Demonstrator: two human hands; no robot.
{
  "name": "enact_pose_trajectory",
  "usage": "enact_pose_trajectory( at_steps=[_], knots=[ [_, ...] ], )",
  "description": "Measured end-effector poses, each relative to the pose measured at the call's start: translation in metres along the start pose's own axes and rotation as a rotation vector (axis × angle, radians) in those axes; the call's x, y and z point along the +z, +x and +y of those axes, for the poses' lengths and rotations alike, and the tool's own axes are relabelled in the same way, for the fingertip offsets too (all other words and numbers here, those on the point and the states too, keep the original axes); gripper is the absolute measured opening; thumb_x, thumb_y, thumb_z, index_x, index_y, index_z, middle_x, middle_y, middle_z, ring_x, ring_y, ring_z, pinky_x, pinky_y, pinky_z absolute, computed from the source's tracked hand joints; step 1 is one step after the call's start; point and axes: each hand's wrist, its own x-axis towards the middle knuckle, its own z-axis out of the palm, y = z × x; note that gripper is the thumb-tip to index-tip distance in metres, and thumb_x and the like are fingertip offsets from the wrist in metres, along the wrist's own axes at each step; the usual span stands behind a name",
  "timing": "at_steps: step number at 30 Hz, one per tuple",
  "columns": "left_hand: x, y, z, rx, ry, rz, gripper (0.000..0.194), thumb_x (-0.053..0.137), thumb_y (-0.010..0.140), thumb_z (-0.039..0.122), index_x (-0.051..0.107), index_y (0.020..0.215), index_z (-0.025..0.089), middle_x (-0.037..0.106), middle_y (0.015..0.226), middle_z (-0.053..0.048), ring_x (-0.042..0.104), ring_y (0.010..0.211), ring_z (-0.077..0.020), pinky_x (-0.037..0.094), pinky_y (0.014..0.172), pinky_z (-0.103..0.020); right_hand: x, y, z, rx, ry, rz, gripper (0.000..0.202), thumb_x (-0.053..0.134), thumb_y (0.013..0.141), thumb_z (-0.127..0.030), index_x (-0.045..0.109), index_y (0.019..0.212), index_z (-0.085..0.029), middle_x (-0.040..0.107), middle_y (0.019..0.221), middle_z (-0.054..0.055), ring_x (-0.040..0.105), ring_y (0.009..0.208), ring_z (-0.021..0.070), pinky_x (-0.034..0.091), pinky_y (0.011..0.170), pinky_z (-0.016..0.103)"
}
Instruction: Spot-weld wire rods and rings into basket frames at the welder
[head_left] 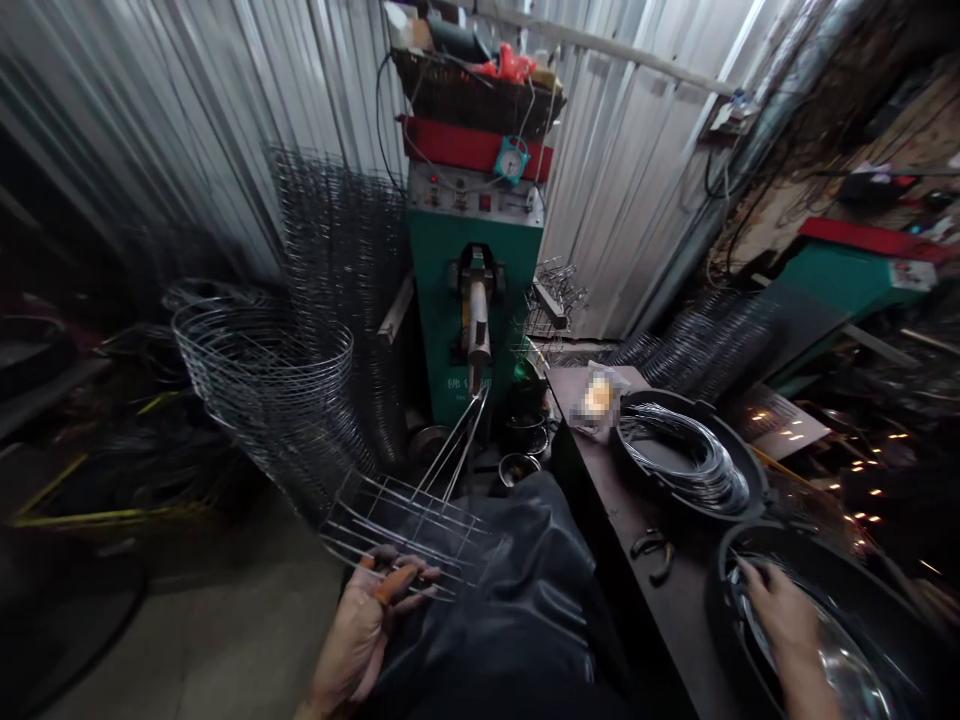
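1. Fingers of the left hand (367, 620) are curled round the near edge of a wire grid frame (409, 535), so this grip is clenched on the frame, low in the picture and just left of the person's dark apron (517, 610).
2. Long wires of the frame run up and away toward the green welding machine (474, 300), their far ends just below its nozzle; whether they touch it cannot be told.
3. Right hand (780, 615) lies inside the near black tub (885, 620) at the lower right, its fingers resting on the shiny wire rings (847, 665) there; whether this grip has closed on a ring or merely lies on the pile cannot be told.
4. Second black tub (690, 460) sits farther along the dark worktop (660, 590), holding a coil of thin wire hoops.
5. Small dark pliers (654, 555) lie on the worktop between the two tubs.
6. Stacked wire baskets (262, 380) stand on the floor to the left of the machine, in front of the corrugated metal wall (225, 120).
7. Second green machine (847, 270) stands at the far right, well apart from both hands.
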Motion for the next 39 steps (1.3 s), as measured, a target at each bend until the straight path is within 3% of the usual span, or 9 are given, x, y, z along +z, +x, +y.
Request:
enact_pose_trajectory(
  at_steps=[3, 6, 8, 11, 15, 22, 31, 39],
  knots=[
    [0.014, 0.010, -0.001, 0.047, 0.040, -0.059, 0.046, 0.076, 0.056, 0.024, 0.044, 0.089, 0.021, 0.062, 0.080, 0.000, 0.064, 0.079, -0.0230, 0.052, 0.074, -0.042, 0.000, -0.008, -0.117, -0.168, 0.428, -0.138, 0.042, 0.046, 0.067, -0.059, 0.061, 0.073, -0.021, 0.064, 0.072, 0.010, 0.059, 0.064, 0.0244, 0.045, 0.060, 0.034],
    [0.023, 0.017, -0.007, 0.059, 0.075, -0.093, 0.047, 0.074, 0.059, 0.027, 0.041, 0.091, 0.021, 0.062, 0.082, 0.000, 0.064, 0.078, -0.0221, 0.052, 0.072, -0.040, 0.014, -0.022, -0.229, -0.359, 0.744, -0.448, 0.034, 0.049, 0.074, -0.050, 0.061, 0.076, -0.019, 0.062, 0.069, 0.005, 0.056, 0.064, 0.0189, 0.044, 0.061, 0.029],
    [0.025, 0.019, -0.011, 0.056, 0.097, -0.098, 0.047, 0.073, 0.060, 0.029, 0.040, 0.092, 0.022, 0.062, 0.081, 0.000, 0.064, 0.079, -0.0223, 0.052, 0.069, -0.038, 0.028, -0.032, -0.285, -0.455, 0.866, -0.595, 0.028, 0.053, 0.073, -0.046, 0.060, 0.071, -0.018, 0.059, 0.065, 0.002, 0.054, 0.062, 0.0163, 0.042, 0.060, 0.026],
    [0.021, 0.025, -0.015, 0.048, 0.102, -0.081, 0.049, 0.073, 0.060, 0.029, 0.039, 0.094, 0.021, 0.062, 0.081, -0.001, 0.064, 0.079, -0.0223, 0.052, 0.068, -0.036, 0.047, -0.043, -0.335, -0.492, 1.008, -0.778, 0.027, 0.054, 0.074, -0.043, 0.058, 0.067, -0.018, 0.055, 0.057, -0.001, 0.050, 0.055, 0.0127, 0.039, 0.055, 0.024],
    [0.011, 0.037, -0.016, 0.032, 0.083, -0.030, 0.050, 0.074, 0.060, 0.028, 0.038, 0.095, 0.022, 0.061, 0.082, 0.000, 0.064, 0.079, -0.0213, 0.052, 0.068, -0.035, 0.066, -0.048, -0.359, -0.420, 1.104, -0.903, 0.030, 0.054, 0.076, -0.045, 0.055, 0.064, -0.017, 0.054, 0.053, -0.002, 0.045, 0.048, 0.0100, 0.036, 0.050, 0.022],
    [0.005, 0.055, -0.018, -0.030, 0.110, -0.037, 0.052, 0.074, 0.059, 0.028, 0.038, 0.096, 0.022, 0.060, 0.080, 0.001, 0.064, 0.079, -0.0203, 0.052, 0.066, -0.032, 0.089, -0.042, -0.365, -0.384, 1.122, -0.953, 0.031, 0.055, 0.075, -0.047, 0.054, 0.064, -0.018, 0.054, 0.053, -0.003, 0.045, 0.048, 0.0097, 0.034, 0.049, 0.022],
    [0.004, 0.068, -0.014, -0.080, 0.190, -0.048, 0.048, 0.071, 0.062, 0.033, 0.039, 0.097, 0.022, 0.060, 0.074, 0.002, 0.064, 0.074, -0.0197, 0.046, 0.061, -0.027, 0.101, -0.040, -0.371, -0.335, 1.161, -0.985, 0.037, 0.055, 0.073, -0.052, 0.052, 0.060, -0.018, 0.053, 0.053, -0.002, 0.046, 0.049, 0.0096, 0.036, 0.050, 0.022],
    [0.008, 0.077, 0.002, -0.126, 0.213, -0.027, 0.049, 0.073, 0.059, 0.033, 0.043, 0.096, 0.022, 0.062, 0.072, 0.000, 0.063, 0.074, -0.0209, 0.045, 0.065, -0.030, 0.110, -0.039, -0.382, -0.137, 1.287, -1.057, 0.037, 0.062, 0.068, -0.051, 0.050, 0.061, -0.017, 0.051, 0.052, -0.003, 0.046, 0.046, 0.0081, 0.035, 0.046, 0.020]
  ],
)
